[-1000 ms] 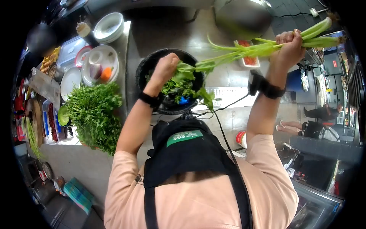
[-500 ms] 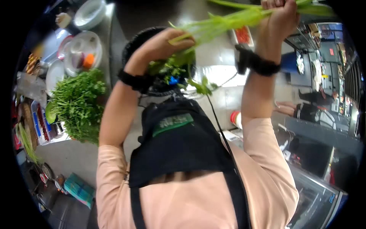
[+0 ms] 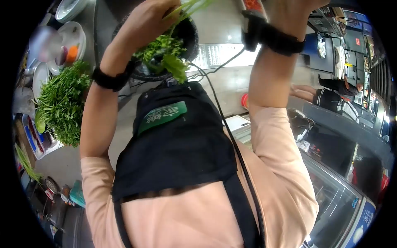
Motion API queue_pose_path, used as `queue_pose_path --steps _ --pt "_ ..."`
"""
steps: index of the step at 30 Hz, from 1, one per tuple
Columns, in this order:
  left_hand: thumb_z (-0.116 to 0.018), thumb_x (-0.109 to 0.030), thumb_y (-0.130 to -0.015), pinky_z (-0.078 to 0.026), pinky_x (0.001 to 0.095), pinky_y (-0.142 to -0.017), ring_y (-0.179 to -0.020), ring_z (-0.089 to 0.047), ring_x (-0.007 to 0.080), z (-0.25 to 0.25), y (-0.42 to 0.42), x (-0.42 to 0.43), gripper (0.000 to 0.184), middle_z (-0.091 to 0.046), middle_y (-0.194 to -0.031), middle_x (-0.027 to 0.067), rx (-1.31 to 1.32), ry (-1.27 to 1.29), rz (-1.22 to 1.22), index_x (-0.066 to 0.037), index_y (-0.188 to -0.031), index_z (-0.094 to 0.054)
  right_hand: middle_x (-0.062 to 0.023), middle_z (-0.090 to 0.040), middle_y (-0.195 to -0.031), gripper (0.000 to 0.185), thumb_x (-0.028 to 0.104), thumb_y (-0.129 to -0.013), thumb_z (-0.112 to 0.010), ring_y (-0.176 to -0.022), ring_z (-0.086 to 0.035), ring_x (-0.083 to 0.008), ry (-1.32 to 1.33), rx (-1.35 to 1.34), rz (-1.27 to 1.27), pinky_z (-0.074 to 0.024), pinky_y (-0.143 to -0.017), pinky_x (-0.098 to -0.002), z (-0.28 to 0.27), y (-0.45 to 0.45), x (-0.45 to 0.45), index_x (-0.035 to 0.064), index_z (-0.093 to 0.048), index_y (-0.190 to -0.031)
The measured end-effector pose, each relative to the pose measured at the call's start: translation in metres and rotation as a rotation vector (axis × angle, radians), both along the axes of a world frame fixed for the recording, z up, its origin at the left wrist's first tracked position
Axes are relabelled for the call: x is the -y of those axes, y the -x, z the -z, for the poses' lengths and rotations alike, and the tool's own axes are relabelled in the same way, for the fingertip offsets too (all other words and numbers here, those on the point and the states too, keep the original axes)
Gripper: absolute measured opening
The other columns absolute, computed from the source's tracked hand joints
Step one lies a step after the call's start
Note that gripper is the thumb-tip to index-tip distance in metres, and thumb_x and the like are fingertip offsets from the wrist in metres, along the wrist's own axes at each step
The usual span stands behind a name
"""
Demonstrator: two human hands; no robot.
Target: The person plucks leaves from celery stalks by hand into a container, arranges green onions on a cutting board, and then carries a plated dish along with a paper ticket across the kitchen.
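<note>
My left hand (image 3: 155, 18) is at the top left of centre, its fingers closed round thin pale-green celery stalks (image 3: 194, 6). The stalks run up out of the frame. Below this hand, celery leaves (image 3: 165, 53) show over and in a round black bin (image 3: 191, 37); whether some still hang from the held stalks I cannot tell. My right hand (image 3: 295, 6) is cut off by the top edge, so its fingers and anything in them are hidden. Both wrists wear black bands.
A big heap of leafy green herbs (image 3: 64, 103) lies on the left counter. Near it are a plate (image 3: 78, 39) with orange and purple pieces and a tray (image 3: 35, 138). A black cable (image 3: 219, 107) crosses my apron. Another person (image 3: 335, 97) is far right.
My left hand has moved up and left with the celery. My right hand has risen mostly out of view; earlier it gripped the stalks. More of the bin shows.
</note>
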State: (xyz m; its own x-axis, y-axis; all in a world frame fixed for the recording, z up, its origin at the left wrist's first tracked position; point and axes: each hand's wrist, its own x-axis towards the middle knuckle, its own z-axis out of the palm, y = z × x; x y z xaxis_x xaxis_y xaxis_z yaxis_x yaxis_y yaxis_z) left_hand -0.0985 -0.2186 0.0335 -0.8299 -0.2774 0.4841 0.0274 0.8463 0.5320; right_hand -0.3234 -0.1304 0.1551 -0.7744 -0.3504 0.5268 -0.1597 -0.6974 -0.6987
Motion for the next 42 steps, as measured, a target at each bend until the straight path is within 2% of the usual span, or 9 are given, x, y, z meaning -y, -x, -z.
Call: queue_pose_path --steps 12,17,18,25,27,30,32,36,42 --pt "-0.054 -0.016 -0.093 -0.043 0.0409 -0.062 -0.069 -0.053 0.0351 0.017 -0.016 0.014 0.015 -0.054 -0.078 0.0180 -0.066 0.053 0.069 0.000 -0.095 -0.054 0.0056 -0.028 -0.056 0.031 0.017 -0.092 -0.052 -0.045 -0.028 -0.0083 -0.035 0.001 0.039 -0.0237 -0.043 -0.0263 -0.012 -0.021 -0.003 0.0158 -0.036 -0.065" --pt "-0.050 -0.030 -0.099 -0.036 0.0266 -0.058 -0.063 -0.044 0.0150 0.041 -0.028 0.034 0.033 -0.043 -0.073 0.0048 -0.288 -0.303 -0.043 -0.001 -0.083 -0.048 0.0011 -0.034 -0.059 0.023 0.007 -0.092 -0.045 -0.049 -0.032 -0.0112 -0.026 0.008 0.028 -0.0292 -0.050 -0.0293 -0.016 -0.015 -0.009 0.0102 -0.037 -0.070" --pt "-0.053 -0.021 -0.096 -0.041 0.0257 -0.062 -0.067 -0.050 0.0158 0.033 -0.040 0.036 0.024 -0.048 -0.076 0.0062 -0.083 -0.734 -0.209 -0.001 -0.084 -0.052 0.0011 -0.034 -0.059 0.023 0.007 -0.092 -0.045 -0.049 -0.032 -0.0112 -0.017 0.007 0.031 -0.0292 -0.050 -0.0293 -0.020 -0.007 -0.015 0.0102 -0.037 -0.070" --pt "-0.044 -0.003 -0.094 -0.048 0.0274 -0.086 -0.097 -0.060 0.0171 0.042 -0.058 0.061 0.027 -0.064 -0.105 0.0063 -0.136 0.280 -0.169 -0.005 -0.118 -0.058 0.0006 -0.032 -0.058 0.020 0.006 -0.089 -0.046 -0.048 -0.029 -0.0123 0.019 0.046 0.049 -0.0269 -0.049 -0.0306 -0.035 0.006 -0.017 0.0088 -0.037 -0.071" --pt "-0.041 -0.009 -0.097 -0.045 0.0279 -0.092 -0.101 -0.059 0.0154 0.016 -0.062 0.051 0.027 -0.062 -0.108 0.0054 -0.218 -0.761 -0.164 -0.003 -0.118 -0.056 0.0008 -0.033 -0.058 0.018 0.005 -0.088 -0.047 -0.048 -0.031 -0.0118 0.003 0.057 0.077 -0.0278 -0.049 -0.0300 -0.037 0.002 -0.018 0.0082 -0.039 -0.072" --pt "-0.037 -0.002 -0.093 -0.044 0.0290 -0.092 -0.104 -0.055 0.0143 -0.005 -0.066 0.049 0.029 -0.059 -0.108 0.0062 -0.506 -0.828 -0.257 -0.003 -0.114 -0.058 0.0009 -0.034 -0.058 0.018 0.005 -0.089 -0.048 -0.048 -0.032 -0.0112 -0.013 0.062 0.073 -0.0283 -0.049 -0.0293 -0.037 -0.001 -0.017 0.0080 -0.040 -0.073" --pt "-0.044 -0.005 -0.092 -0.043 0.0292 -0.092 -0.104 -0.055 0.0176 -0.023 -0.071 0.046 0.025 -0.060 -0.108 0.0065 -0.580 -0.785 -0.255 -0.006 -0.112 -0.059 0.0007 -0.035 -0.058 0.018 0.005 -0.089 -0.048 -0.048 -0.033 -0.0110 -0.015 0.057 0.071 -0.0283 -0.048 -0.0291 -0.039 -0.005 -0.015 0.0079 -0.041 -0.073" --pt "-0.059 -0.010 -0.088 -0.035 0.0405 -0.103 -0.113 -0.053 0.0314 -0.051 -0.067 0.021 0.023 -0.059 -0.114 0.0116 -0.095 0.196 -0.010 -0.007 -0.111 -0.060 0.0007 -0.036 -0.059 0.020 0.007 -0.090 -0.048 -0.048 -0.034 -0.0103 -0.014 0.051 0.086 -0.0291 -0.048 -0.0297 -0.041 -0.006 -0.011 0.0084 -0.040 -0.072" --pt "-0.056 -0.003 -0.087 -0.042 0.0404 -0.085 -0.084 -0.053 0.0336 -0.030 -0.048 0.015 0.004 -0.052 -0.083 0.0139 -0.058 0.094 0.039 -0.002 -0.088 -0.052 0.0033 -0.032 -0.054 0.030 0.014 -0.093 -0.047 -0.042 -0.029 -0.0089 -0.061 0.007 0.114 -0.0272 -0.043 -0.0272 -0.035 0.011 -0.016 0.0144 -0.035 -0.065"
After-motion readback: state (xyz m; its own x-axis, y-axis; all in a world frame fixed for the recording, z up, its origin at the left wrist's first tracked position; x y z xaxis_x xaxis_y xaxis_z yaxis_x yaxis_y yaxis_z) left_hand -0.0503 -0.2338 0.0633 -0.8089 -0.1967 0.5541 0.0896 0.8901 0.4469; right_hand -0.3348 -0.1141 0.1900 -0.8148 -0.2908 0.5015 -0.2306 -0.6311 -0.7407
